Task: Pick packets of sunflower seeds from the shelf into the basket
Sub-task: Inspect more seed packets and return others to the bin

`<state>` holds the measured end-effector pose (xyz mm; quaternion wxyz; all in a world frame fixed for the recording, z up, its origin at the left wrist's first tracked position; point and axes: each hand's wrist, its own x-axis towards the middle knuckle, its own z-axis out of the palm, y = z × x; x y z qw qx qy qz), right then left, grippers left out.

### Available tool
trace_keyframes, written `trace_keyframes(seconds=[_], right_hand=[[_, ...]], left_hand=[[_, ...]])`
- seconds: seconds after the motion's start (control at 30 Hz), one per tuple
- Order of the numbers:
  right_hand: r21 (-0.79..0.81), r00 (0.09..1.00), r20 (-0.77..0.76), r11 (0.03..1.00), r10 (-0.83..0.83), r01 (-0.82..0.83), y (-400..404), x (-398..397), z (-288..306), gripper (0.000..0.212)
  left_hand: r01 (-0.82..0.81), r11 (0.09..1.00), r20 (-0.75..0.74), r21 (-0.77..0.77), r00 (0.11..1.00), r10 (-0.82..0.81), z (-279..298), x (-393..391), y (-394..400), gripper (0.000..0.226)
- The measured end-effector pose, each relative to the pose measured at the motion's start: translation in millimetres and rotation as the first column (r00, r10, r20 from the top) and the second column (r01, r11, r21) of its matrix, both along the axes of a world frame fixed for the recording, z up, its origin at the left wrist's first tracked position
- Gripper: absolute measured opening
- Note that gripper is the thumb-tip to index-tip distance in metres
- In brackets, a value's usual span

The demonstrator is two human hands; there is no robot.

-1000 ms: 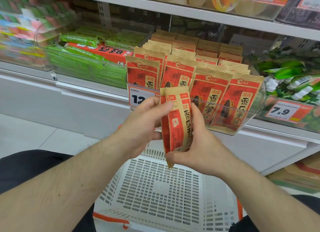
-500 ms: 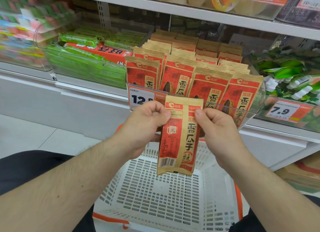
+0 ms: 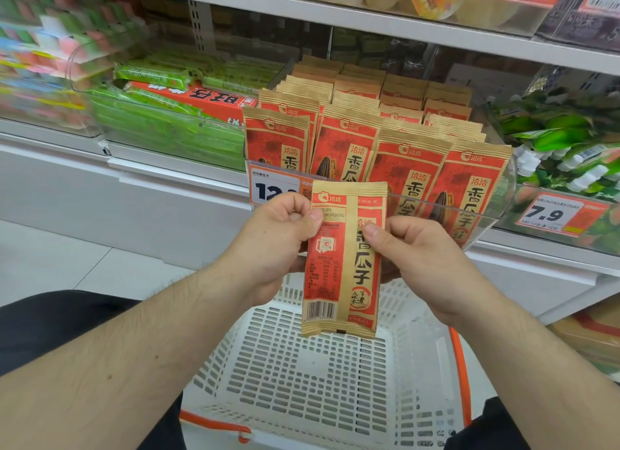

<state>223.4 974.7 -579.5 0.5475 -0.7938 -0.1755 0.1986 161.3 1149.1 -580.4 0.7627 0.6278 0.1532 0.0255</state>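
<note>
Packet (image 3: pixel 344 265) upright, back side facing us, pinched at both upper edges: left hand (image 3: pixel 275 245) on one side, right hand (image 3: pixel 416 258) on the other. It hangs above the white basket (image 3: pixel 302 382), just before the shelf bin (image 3: pixel 483 211) of packets.

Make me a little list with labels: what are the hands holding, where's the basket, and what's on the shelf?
held thing: red and tan paper sunflower seed packet, upright, back with barcode showing
left hand: pinches the packet's left edge
right hand: pinches the packet's right edge
basket: white slotted plastic basket with orange handles, below the packet, nothing seen inside
shelf: rows of matching seed packets in a clear plastic bin
neighbours: green wrapped snacks to the left
</note>
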Motion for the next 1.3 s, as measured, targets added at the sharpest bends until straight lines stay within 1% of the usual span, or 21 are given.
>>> trace_keyframes(seconds=[0.1,0.2,0.3,0.4,0.57,0.67,0.77,0.87,1.0,1.1,1.2,1.3], right_hand=[[-0.022,1.000,-0.001,0.999,0.027,-0.027,-0.3,-0.1,-0.4,0.041],[-0.010,1.000,0.020,1.000,0.016,-0.016,2.0,-1.3,-1.0,0.036],[0.006,1.000,-0.008,1.000,0.028,-0.028,3.2,-2.9,-0.1,0.034],[-0.030,0.996,-0.053,0.997,0.067,-0.069,3.0,-6.0,3.0,0.035],[-0.058,0.996,-0.036,0.995,0.079,-0.081,1.5,-6.4,3.9,0.032],[-0.063,0.988,-0.071,0.987,0.141,-0.145,-0.7,-7.7,7.3,0.016],[-0.078,0.976,-0.080,0.975,0.201,-0.207,-2.2,-9.3,10.3,0.015],[-0.130,0.972,-0.049,0.963,0.231,-0.235,-4.1,-8.2,10.9,0.020],[-0.155,0.951,-0.042,0.939,0.305,-0.308,-5.0,-9.7,13.4,0.041],[-0.256,0.955,0.046,0.928,0.292,-0.272,-3.0,-12.3,11.9,0.051],[-0.382,0.941,0.182,0.902,0.286,-0.200,0.6,-15.8,6.7,0.061],[-0.440,0.918,0.244,0.879,0.312,-0.182,4.7,-21.9,4.3,0.066]], left_hand=[[-0.034,0.999,-0.014,-0.023,0.999,0.034,1.2,0.7,1.4,0.026],[-0.046,0.999,-0.031,-0.024,0.998,0.046,1.4,0.5,1.3,0.025],[-0.069,0.997,-0.041,-0.038,0.997,0.068,0.7,0.9,1.9,0.025],[-0.095,0.993,-0.054,-0.066,0.994,0.092,0.1,1.8,4.1,0.025],[-0.106,0.992,-0.067,-0.068,0.993,0.101,-1.4,2.9,4.4,0.025],[-0.129,0.989,-0.079,-0.070,0.989,0.124,-2.0,3.9,5.5,0.025],[-0.150,0.987,-0.092,-0.061,0.985,0.144,-4.5,4.8,6.6,0.025],[-0.174,0.982,-0.097,-0.071,0.981,0.167,-7.1,6.0,7.9,0.024],[-0.193,0.977,-0.098,-0.090,0.978,0.184,-8.8,7.5,9.5,0.021],[-0.186,0.978,-0.101,-0.092,0.979,0.176,-9.7,8.2,9.4,0.016],[-0.207,0.978,-0.104,-0.012,0.973,0.205,-13.8,8.3,8.0,0.009],[-0.235,0.968,-0.062,0.085,0.969,0.240,-18.0,7.7,4.2,0.016]])
